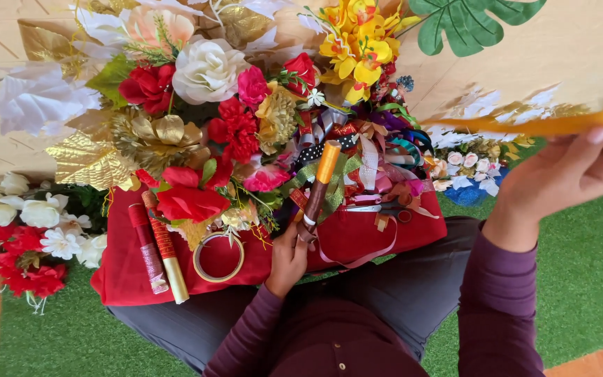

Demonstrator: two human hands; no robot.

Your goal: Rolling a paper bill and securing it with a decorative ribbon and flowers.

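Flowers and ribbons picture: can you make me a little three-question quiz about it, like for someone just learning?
1. True or false: the left hand holds a roll of orange ribbon upright.
2. What does the right hand pinch? A) a red rose B) an orange ribbon strip C) scissors
3. Fill in: the round tape ring lies on a ___ cloth.

Key: 1 true; 2 B; 3 red.

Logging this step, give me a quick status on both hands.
Left hand gripping ribbon roll upright. Right hand pinching orange ribbon, stretched taut. Flowers and ribbon scraps crowd the red cloth.
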